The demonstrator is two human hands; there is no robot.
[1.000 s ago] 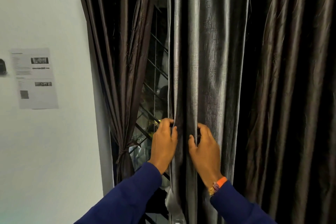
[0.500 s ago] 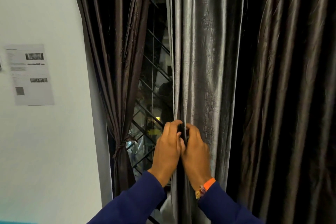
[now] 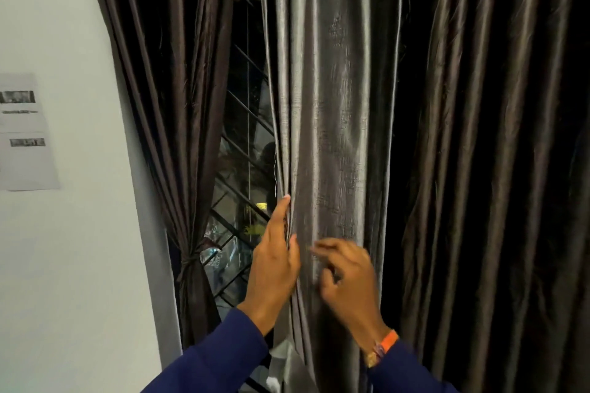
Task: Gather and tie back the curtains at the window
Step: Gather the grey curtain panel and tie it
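A shiny grey curtain [image 3: 335, 105] hangs in the middle of the window, its left edge drawn into narrow folds. My left hand [image 3: 274, 262] holds those folds at the edge, with the thumb in front and the fingers behind the fabric. My right hand [image 3: 348, 281] is blurred just right of it, in front of the cloth, with loosely curled fingers that hold nothing. On the left, a dark brown curtain [image 3: 178, 105] is gathered and bound with a tie [image 3: 191, 260]. Another dark curtain [image 3: 485, 169] hangs loose on the right.
Between the left curtain and the grey one, a window with a diagonal metal grille [image 3: 245, 201] shows darkness outside. A white wall [image 3: 79, 233] stands at left with a printed paper sheet [image 3: 24, 134] stuck on it.
My right hand has let go of the grey curtain's folds and moved right, away from my left hand. My left hand keeps its hold on the edge. The view has shifted slightly.
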